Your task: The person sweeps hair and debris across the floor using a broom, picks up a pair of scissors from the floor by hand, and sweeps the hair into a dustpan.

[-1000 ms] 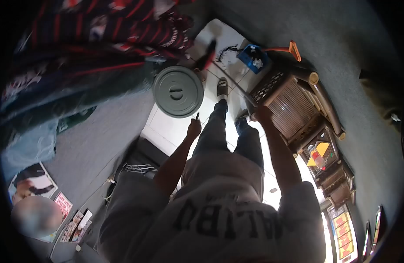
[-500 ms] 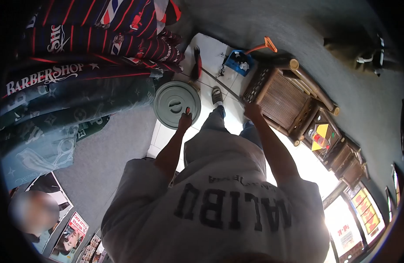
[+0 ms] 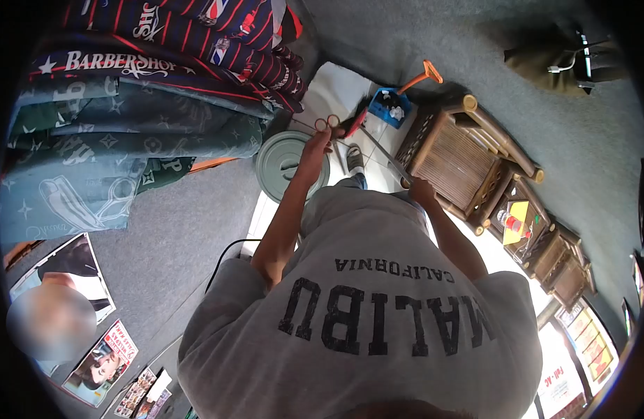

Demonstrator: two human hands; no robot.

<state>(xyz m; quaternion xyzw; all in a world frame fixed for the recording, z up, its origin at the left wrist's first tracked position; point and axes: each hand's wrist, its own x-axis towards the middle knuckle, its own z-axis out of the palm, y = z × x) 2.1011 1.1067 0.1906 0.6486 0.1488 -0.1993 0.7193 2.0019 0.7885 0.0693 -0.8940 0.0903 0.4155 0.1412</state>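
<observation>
My left hand (image 3: pixel 316 148) is closed on scissors, whose ring handles (image 3: pixel 327 123) stick out past the fingers, above the far side of a round grey-green lidded bin (image 3: pixel 283 167). My right hand (image 3: pixel 421 190) grips the long shaft of a broom (image 3: pixel 386 152). The broom's red head (image 3: pixel 356 124), with dark bristles, rests on the white tile floor beside a blue dustpan (image 3: pixel 386 114). Dark clumps and crumpled white pieces lie in the dustpan, and its orange handle (image 3: pixel 428 72) points away to the right.
Barbershop capes (image 3: pixel 119 63) and green patterned cloths (image 3: pixel 70 181) hang at the left. A bamboo chair (image 3: pixel 453 164) and a small wooden table with a bottle (image 3: pixel 510 222) stand at the right. Posters (image 3: pixel 102 363) are on the left wall. Dark cloth (image 3: pixel 556 68) hangs at the upper right.
My left hand has moved forward past the bin with the scissors. The broom head has shifted right, up to the dustpan. My right hand still holds the shaft, a little further right.
</observation>
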